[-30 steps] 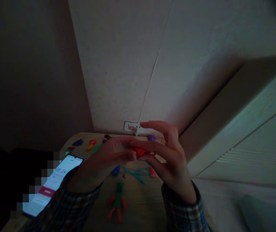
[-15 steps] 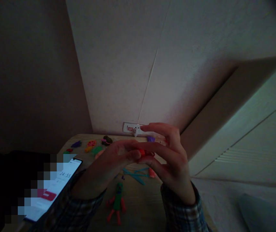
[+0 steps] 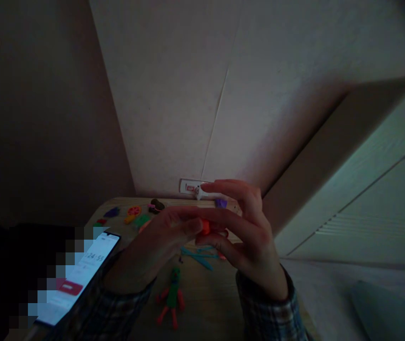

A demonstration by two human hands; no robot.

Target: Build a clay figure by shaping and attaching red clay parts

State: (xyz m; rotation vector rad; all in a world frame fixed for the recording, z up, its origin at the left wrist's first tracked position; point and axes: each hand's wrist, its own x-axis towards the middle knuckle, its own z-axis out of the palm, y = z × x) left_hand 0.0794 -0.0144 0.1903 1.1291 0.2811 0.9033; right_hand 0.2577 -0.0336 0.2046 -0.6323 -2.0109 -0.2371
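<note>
Between my two hands, above the table, is a small lump of red-orange modelling clay [image 3: 206, 227]. My left hand [image 3: 169, 234] presses it with the thumb and fingertips. From the other side, my right hand [image 3: 248, 227] pinches it between thumb and a finger, with the index finger raised. Part of the lump is hidden by the fingers. Below the hands lies a clay figure [image 3: 172, 296] with a green body and head and red-orange arms and legs. Blue modelling tools [image 3: 198, 258] lie just behind it, partly under the hands.
A lit phone [image 3: 78, 279] lies at the left of the wooden table [image 3: 206, 308]. Along the back are clay pieces: purple [image 3: 221, 202], brown [image 3: 157, 205], green [image 3: 141, 220], dark blue [image 3: 112, 211], and an orange wheel-shaped piece [image 3: 134, 210]. A wall socket [image 3: 190, 187] sits behind.
The left thumb has shifted slightly on the red-orange clay, and more of the lump shows. The right fingers have moved a little left. Figure and tools stay put.
</note>
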